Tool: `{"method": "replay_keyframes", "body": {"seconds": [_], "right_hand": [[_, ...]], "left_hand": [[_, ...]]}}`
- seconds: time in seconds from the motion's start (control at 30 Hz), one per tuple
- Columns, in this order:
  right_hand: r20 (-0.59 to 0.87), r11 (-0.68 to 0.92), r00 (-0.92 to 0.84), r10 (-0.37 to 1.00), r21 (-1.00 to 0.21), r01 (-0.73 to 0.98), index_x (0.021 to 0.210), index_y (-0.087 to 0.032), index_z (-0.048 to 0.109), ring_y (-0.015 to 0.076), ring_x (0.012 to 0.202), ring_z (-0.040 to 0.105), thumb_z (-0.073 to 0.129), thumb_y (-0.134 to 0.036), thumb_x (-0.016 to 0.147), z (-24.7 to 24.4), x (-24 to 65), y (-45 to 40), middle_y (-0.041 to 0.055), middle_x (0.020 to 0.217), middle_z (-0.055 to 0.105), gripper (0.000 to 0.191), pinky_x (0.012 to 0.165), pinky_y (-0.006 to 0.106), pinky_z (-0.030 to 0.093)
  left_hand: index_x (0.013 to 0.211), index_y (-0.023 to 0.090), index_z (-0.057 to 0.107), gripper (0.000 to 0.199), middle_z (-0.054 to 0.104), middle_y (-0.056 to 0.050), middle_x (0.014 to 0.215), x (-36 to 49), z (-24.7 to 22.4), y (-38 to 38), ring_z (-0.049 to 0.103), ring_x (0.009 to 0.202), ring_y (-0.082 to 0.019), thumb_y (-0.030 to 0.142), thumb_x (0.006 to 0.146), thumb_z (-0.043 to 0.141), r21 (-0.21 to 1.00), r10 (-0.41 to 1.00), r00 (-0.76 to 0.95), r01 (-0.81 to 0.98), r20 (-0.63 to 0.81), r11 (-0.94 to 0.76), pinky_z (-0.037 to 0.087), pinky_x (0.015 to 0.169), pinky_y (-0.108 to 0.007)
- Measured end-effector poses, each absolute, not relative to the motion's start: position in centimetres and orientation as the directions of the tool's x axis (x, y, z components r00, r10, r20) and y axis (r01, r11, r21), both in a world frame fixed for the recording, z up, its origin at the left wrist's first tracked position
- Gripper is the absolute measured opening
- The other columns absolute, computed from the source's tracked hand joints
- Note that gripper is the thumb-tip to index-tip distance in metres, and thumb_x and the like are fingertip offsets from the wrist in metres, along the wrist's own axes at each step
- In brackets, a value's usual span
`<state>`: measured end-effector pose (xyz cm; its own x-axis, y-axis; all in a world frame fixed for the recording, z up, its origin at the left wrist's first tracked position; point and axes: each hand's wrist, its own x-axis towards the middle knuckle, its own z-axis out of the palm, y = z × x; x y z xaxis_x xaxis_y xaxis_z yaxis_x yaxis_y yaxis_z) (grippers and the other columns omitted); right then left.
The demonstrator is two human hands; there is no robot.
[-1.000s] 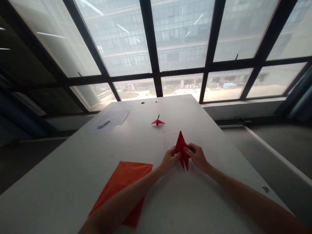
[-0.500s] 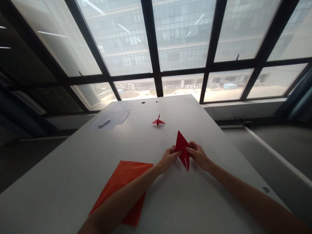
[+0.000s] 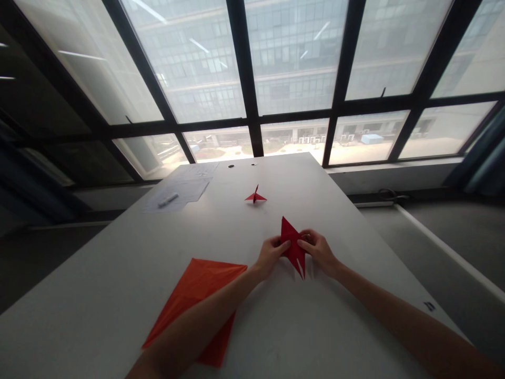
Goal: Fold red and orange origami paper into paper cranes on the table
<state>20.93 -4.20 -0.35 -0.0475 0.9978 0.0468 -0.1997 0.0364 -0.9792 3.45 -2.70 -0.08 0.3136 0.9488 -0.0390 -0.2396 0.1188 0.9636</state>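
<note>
Between my hands is a folded red origami paper [image 3: 292,243], diamond-shaped, with a slit splitting its lower point in two. My left hand [image 3: 273,253] pinches its left corner, thumb on the front face. On the opposite corner my right hand [image 3: 317,250] has its thumb on the front and fingers behind, partly hidden by the paper. Farther up the table stands a small red paper crane [image 3: 256,197] with spread wings. An orange paper sheet [image 3: 197,281] lies under my left forearm, which covers part of it.
The white table [image 3: 315,326] reaches toward large windows. White papers [image 3: 193,190] with a white rolled or tube-shaped item [image 3: 168,199] on them lie at the far left. Two small round holes are near the far edge. A dark mark [image 3: 429,306] sits near the right edge.
The red paper has tilted, its top point shifting slightly left and down. The slit at its lower end looks wider. Both hands keep their hold.
</note>
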Motion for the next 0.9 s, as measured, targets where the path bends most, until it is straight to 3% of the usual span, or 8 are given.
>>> {"method": "replay_keyframes", "body": {"seconds": [0.2, 0.33, 0.53, 0.67, 0.9], "right_hand": [[0.06, 0.052, -0.077, 0.995, -0.994, -0.1, 0.093, -0.018, 0.066, 0.0214, 0.081, 0.067, 0.074, -0.032, 0.069, -0.4, 21.2, -3.9, 0.0062, 0.09, 0.072, 0.028, 0.072, 0.033, 0.055], [0.054, 0.045, -0.199, 0.978, -0.998, -0.053, 0.099, -0.018, 0.066, 0.0208, 0.076, 0.067, 0.07, -0.031, 0.073, -0.3, 22.0, -3.7, 0.0049, 0.087, 0.073, 0.029, 0.067, 0.032, 0.054], [0.132, 0.149, -0.184, 0.974, -0.985, 0.085, 0.107, -0.018, 0.064, 0.0202, 0.071, 0.067, 0.07, -0.032, 0.074, -0.4, 22.5, -3.4, 0.0048, 0.083, 0.073, 0.036, 0.061, 0.031, 0.053], [0.115, 0.136, -0.223, 0.968, -0.987, 0.082, 0.117, -0.017, 0.059, 0.02, 0.068, 0.067, 0.07, -0.032, 0.075, -0.7, 22.6, -3.3, 0.0046, 0.082, 0.073, 0.046, 0.057, 0.03, 0.053], [0.128, 0.144, -0.108, 0.986, -0.977, 0.155, 0.091, -0.014, 0.069, 0.0203, 0.072, 0.067, 0.072, -0.034, 0.073, -0.9, 23.3, -2.6, 0.0073, 0.082, 0.074, 0.027, 0.063, 0.029, 0.052]], "left_hand": [[0.107, 0.011, 0.067, 0.045, 0.072, -0.013, 0.103, 3.5, 0.0, -2.9, 0.068, 0.087, -0.023, 0.036, 0.072, 0.081, 0.965, 0.958, 0.287, -0.249, -0.006, 0.081, 0.056, 0.078, -0.035], [0.114, 0.015, 0.06, 0.055, 0.07, -0.013, 0.104, 3.3, -0.1, -2.6, 0.068, 0.085, -0.021, 0.036, 0.07, 0.083, 0.955, 0.968, 0.249, -0.277, -0.034, 0.105, 0.057, 0.074, -0.033], [0.095, 0.011, 0.064, 0.043, 0.071, -0.01, 0.091, 3.3, -0.5, -2.3, 0.068, 0.078, -0.021, 0.033, 0.064, 0.085, 0.966, 0.991, 0.128, -0.251, -0.025, 0.057, 0.057, 0.07, -0.033], [0.094, 0.012, 0.063, 0.043, 0.07, -0.01, 0.093, 3.4, -0.4, -2.4, 0.068, 0.081, -0.021, 0.034, 0.065, 0.084, 0.957, 0.997, 0.076, -0.284, -0.03, 0.05, 0.059, 0.074, -0.037], [0.113, 0.017, 0.055, 0.051, 0.068, -0.008, 0.096, 3.0, -0.7, -1.6, 0.069, 0.084, -0.019, 0.033, 0.072, 0.08, 0.933, 0.998, 0.06, -0.358, -0.001, 0.023, 0.059, 0.081, -0.04]]}}
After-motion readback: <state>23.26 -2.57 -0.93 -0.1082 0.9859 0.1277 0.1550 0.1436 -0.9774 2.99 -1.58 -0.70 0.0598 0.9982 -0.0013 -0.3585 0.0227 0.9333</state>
